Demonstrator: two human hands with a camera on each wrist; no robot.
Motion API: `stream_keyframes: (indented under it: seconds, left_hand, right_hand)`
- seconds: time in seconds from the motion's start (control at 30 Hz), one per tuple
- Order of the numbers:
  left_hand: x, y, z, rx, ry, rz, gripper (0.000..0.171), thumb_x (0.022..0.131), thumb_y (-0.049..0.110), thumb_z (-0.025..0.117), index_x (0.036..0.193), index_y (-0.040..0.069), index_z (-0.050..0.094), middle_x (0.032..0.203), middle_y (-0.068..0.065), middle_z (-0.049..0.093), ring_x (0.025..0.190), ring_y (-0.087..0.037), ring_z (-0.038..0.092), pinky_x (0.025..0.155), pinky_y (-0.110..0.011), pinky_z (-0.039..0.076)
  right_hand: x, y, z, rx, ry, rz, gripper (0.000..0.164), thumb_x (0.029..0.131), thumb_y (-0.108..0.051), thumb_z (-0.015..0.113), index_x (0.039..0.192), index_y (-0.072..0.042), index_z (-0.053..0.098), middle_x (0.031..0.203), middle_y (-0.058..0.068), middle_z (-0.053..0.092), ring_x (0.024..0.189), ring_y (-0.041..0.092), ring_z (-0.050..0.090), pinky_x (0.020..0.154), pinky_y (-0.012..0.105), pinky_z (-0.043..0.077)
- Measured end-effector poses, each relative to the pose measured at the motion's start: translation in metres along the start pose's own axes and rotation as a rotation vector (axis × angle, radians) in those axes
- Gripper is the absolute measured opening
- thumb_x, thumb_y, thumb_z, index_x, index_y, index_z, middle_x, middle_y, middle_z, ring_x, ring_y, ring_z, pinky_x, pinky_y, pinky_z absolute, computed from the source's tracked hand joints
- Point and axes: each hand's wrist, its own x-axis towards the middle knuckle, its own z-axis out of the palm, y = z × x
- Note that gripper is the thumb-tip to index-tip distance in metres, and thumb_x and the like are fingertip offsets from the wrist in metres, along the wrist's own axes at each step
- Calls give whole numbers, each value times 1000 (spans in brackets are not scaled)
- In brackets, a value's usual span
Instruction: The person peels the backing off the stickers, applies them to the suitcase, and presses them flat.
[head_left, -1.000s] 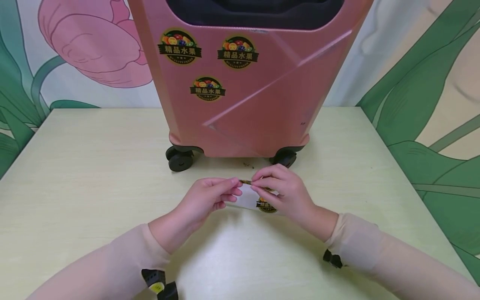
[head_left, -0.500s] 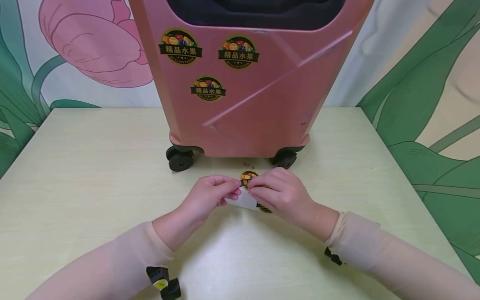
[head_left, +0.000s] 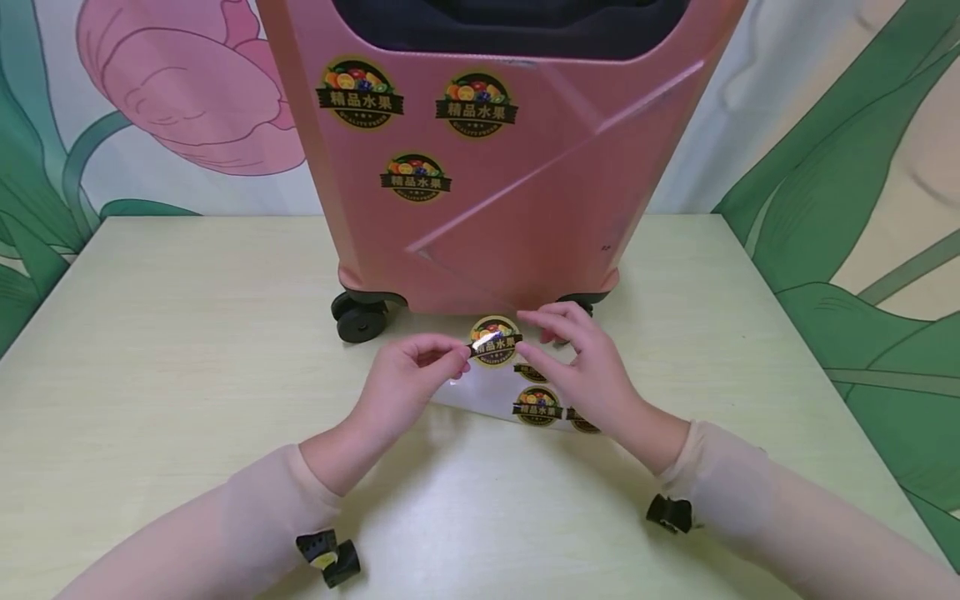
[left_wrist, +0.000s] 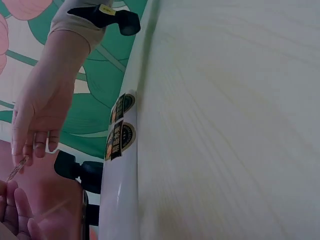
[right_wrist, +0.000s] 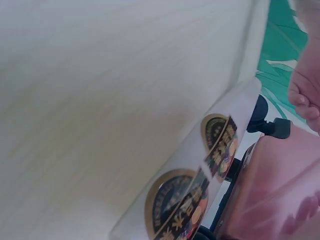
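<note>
A round fruit-label sticker (head_left: pixel 495 343), black and gold with glare across it, hangs in front of the suitcase. My left hand (head_left: pixel 412 371) pinches its left end between thumb and finger. My right hand (head_left: pixel 581 358) is at its right side, thumb tip at the sticker's edge and index finger spread apart above. Under both hands lies a white backing sheet (head_left: pixel 480 392) bearing more such stickers (head_left: pixel 537 406), partly covered by the right hand. In the left wrist view the loose sticker (left_wrist: pixel 18 168) shows edge-on between the fingertips of both hands.
A pink suitcase (head_left: pixel 540 217) stands upright on black wheels (head_left: pixel 362 323) just beyond the hands, with three fruit stickers (head_left: pixel 361 93) on its front. It stands on a pale wooden table (head_left: pixel 187 333). Behind is a wall with painted leaves (head_left: pixel 885 250).
The sticker has come off the backing and been lifted up and turned to face me. Both hands moved slightly away from me, and the right fingers spread from their pinch.
</note>
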Motion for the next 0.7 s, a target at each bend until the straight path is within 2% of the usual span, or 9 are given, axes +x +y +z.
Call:
stream_keyframes:
  seconds: [0.1, 0.2, 0.4, 0.57, 0.7]
  left_hand:
    - [2, -1, -2, 15, 7, 63, 11, 85, 2, 65, 90, -6, 70, 76, -10, 67, 73, -17, 63, 72, -27, 51]
    - [3, 0, -3, 63, 7, 136, 10, 85, 3, 66, 89, -4, 71, 76, -10, 68, 70, -17, 63, 67, -25, 51]
    - [7, 0, -8, 182, 28, 238, 8, 85, 8, 67, 88, 2, 72, 76, -5, 69, 67, -14, 60, 60, -24, 47]
    - [14, 0, -14, 250, 75, 281, 7, 84, 8, 68, 87, 4, 73, 75, -3, 68, 65, -13, 58, 59, -23, 46]
    - [18, 5, -19, 291, 105, 303, 7, 83, 9, 70, 87, 5, 74, 75, -2, 69, 63, -12, 58, 59, -23, 46]
  right_hand:
    - [3, -1, -1, 59, -33, 155, 18, 84, -9, 70, 101, -4, 70, 97, 3, 62, 85, 15, 54, 79, 32, 46]
    - [6, -3, -1, 99, -39, 209, 11, 84, -10, 69, 93, -3, 71, 91, 2, 63, 83, 16, 54, 78, 31, 46]
    - [11, -6, -2, 105, -35, 167, 7, 85, -10, 69, 89, -5, 71, 89, 1, 63, 80, 14, 56, 75, 30, 48]
    - [18, -8, -2, 67, -74, 110, 7, 85, -10, 68, 90, -6, 71, 90, -1, 63, 79, 13, 54, 71, 27, 47]
    - [28, -10, -3, 54, -68, 65, 7, 85, -10, 68, 88, -5, 71, 83, -1, 61, 71, 14, 52, 63, 27, 44]
